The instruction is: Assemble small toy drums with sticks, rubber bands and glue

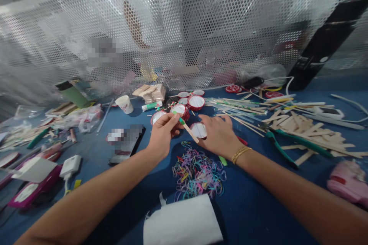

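My left hand (162, 134) pinches a wooden craft stick (188, 129) with a green-banded end, holding it slanted above the blue table. Just to the right, my right hand (219, 134) rests palm down on the table, its fingers curled against a red-rimmed round lid (198, 130); a gold bracelet (240, 154) circles its wrist. More red-rimmed lids (196, 102) stand in a cluster just beyond both hands. A heap of coloured rubber bands (197, 172) lies right below the hands.
Loose wooden sticks (304, 128) and green-handled pliers (283, 143) cover the right side. A pink glue gun (349, 182) sits at the far right. A phone (126, 143), a white paper cup (125, 104) and a white charger (69, 166) lie left. A perforated metal screen (184, 30) backs the table.
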Demonstrator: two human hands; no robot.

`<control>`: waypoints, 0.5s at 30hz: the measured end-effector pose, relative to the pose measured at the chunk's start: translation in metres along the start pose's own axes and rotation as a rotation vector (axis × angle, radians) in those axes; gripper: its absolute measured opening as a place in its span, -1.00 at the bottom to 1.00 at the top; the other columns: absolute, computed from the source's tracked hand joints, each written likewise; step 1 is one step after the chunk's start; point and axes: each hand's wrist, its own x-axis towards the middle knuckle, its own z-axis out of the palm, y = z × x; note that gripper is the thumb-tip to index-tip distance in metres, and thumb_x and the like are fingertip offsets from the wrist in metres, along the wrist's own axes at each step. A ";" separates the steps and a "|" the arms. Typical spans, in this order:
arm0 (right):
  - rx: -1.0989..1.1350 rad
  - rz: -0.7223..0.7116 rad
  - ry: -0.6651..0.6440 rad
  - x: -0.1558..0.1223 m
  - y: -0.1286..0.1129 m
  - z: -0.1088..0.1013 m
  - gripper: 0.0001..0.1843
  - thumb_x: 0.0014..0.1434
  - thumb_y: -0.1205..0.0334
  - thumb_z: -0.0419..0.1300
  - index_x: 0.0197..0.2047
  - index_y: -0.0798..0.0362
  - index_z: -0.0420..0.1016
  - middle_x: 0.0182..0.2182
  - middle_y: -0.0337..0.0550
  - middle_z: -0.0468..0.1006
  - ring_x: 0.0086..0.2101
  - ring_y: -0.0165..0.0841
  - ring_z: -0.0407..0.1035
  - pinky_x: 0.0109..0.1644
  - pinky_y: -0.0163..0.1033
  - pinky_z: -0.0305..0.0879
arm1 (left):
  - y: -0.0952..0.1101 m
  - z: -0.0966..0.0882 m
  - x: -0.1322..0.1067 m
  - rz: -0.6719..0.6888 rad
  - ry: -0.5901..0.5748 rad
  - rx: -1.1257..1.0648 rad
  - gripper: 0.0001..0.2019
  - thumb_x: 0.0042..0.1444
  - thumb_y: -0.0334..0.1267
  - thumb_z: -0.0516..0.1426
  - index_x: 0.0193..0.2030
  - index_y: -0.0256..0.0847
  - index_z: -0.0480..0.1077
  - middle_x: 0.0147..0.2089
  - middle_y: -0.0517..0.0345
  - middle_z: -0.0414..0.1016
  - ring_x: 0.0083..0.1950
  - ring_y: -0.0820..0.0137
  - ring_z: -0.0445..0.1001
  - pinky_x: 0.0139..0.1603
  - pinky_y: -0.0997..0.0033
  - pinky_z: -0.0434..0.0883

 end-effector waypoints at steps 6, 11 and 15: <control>0.177 -0.043 0.138 -0.027 0.023 -0.032 -0.23 0.10 0.03 0.24 0.30 0.13 0.14 0.09 0.13 0.48 0.05 0.00 0.38 0.14 0.14 0.22 | 0.001 -0.001 0.002 0.026 -0.017 0.133 -0.69 -0.07 -0.07 0.37 -0.45 -0.23 0.40 -0.48 0.23 0.48 -0.45 0.51 0.48 -0.53 0.59 0.26; 0.306 -0.126 0.336 -0.054 0.010 -0.043 -0.30 0.15 0.15 0.26 0.30 0.06 0.14 0.12 0.11 0.44 0.11 -0.07 0.37 0.19 0.15 0.32 | -0.001 0.002 -0.003 0.003 -0.042 0.194 -0.71 -0.03 -0.06 0.35 -0.42 -0.23 0.43 -0.50 0.19 0.49 -0.45 0.46 0.50 -0.51 0.56 0.30; 0.381 -0.243 0.366 -0.059 -0.008 -0.041 -0.30 0.15 0.21 0.28 0.30 0.05 0.13 0.15 0.10 0.44 0.13 -0.11 0.36 0.19 0.13 0.36 | 0.002 0.006 -0.012 0.024 -0.086 0.236 -0.74 0.01 -0.08 0.34 -0.39 -0.22 0.44 -0.51 0.16 0.52 -0.48 0.45 0.50 -0.49 0.51 0.34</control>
